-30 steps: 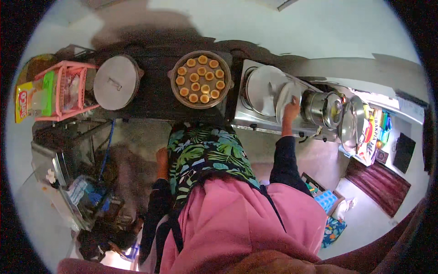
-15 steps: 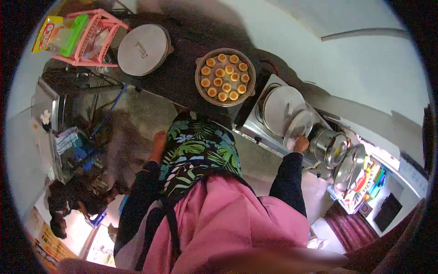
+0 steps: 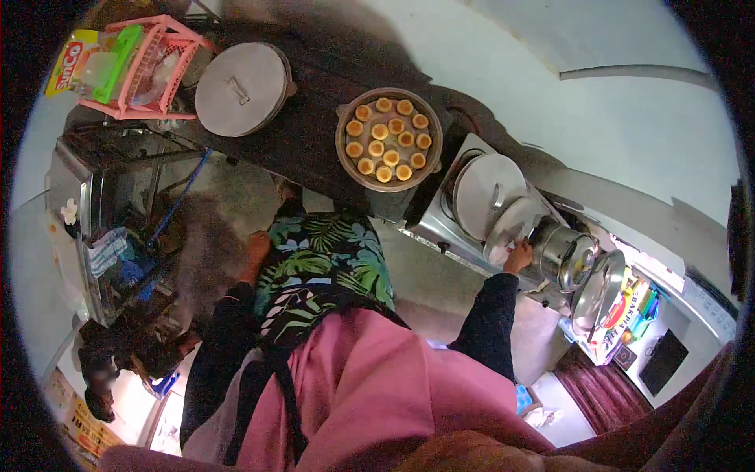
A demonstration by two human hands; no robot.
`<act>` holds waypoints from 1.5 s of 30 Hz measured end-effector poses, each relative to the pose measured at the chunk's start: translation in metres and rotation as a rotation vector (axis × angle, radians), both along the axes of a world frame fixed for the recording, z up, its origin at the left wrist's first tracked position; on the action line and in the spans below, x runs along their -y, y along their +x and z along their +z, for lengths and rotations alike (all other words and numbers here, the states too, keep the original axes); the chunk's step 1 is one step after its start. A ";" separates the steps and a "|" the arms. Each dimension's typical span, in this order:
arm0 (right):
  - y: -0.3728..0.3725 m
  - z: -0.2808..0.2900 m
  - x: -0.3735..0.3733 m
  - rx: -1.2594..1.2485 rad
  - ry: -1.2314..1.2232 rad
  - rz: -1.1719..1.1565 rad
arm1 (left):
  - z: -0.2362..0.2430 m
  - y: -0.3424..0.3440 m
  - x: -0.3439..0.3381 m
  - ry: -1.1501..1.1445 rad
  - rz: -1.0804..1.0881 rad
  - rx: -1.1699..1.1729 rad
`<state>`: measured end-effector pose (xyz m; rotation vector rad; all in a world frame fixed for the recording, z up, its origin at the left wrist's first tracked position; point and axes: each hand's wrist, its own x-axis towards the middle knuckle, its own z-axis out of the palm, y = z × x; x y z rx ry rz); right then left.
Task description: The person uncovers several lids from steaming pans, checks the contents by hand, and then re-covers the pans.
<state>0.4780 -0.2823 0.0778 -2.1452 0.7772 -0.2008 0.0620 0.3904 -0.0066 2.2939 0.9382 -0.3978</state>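
My right hand (image 3: 517,256) is at the near edge of a round metal lid (image 3: 503,230), beside a lidded metal pot (image 3: 557,256). Its fingers look curled; what they hold, if anything, is too small to make out. At my left side hangs my left hand (image 3: 258,245), loosely closed with nothing visible in it, next to the leaf-patterned cloth (image 3: 330,252) over my front. Ahead, a round pan (image 3: 344,149) on the dark counter holds several small round cakes (image 3: 391,158) with browned tops. A larger round lid (image 3: 476,193) lies on the stove (image 3: 432,223).
Another round lid (image 3: 228,106) covers a pan on the counter's left, beside a pink plastic rack (image 3: 126,98). A glass-sided metal cabinet (image 3: 90,204) stands at the left. Farther right is another shiny round lid (image 3: 595,295). A person (image 3: 102,370) is at the lower left.
My right hand has shifted slightly nearer along the lid's edge. My left hand has swung a little to the left. The view has shifted slightly; pan and lids stay in place.
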 end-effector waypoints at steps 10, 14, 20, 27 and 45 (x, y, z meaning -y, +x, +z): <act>-0.034 0.060 -0.046 0.232 -0.355 0.005 | -0.001 -0.009 -0.060 0.025 -0.155 -0.144; -0.034 0.103 -0.151 0.533 -0.488 0.274 | -0.006 0.009 -0.058 0.087 -0.304 -0.233; 0.003 0.133 -0.386 0.364 -0.333 0.836 | -0.027 0.005 -0.073 -0.249 0.079 0.002; 0.016 0.057 -0.423 0.387 -0.362 0.872 | 0.022 0.019 -0.089 -0.250 0.218 -0.112; 0.004 0.036 -0.428 0.429 -0.324 0.816 | -0.051 -0.021 -0.111 -0.109 -0.021 0.140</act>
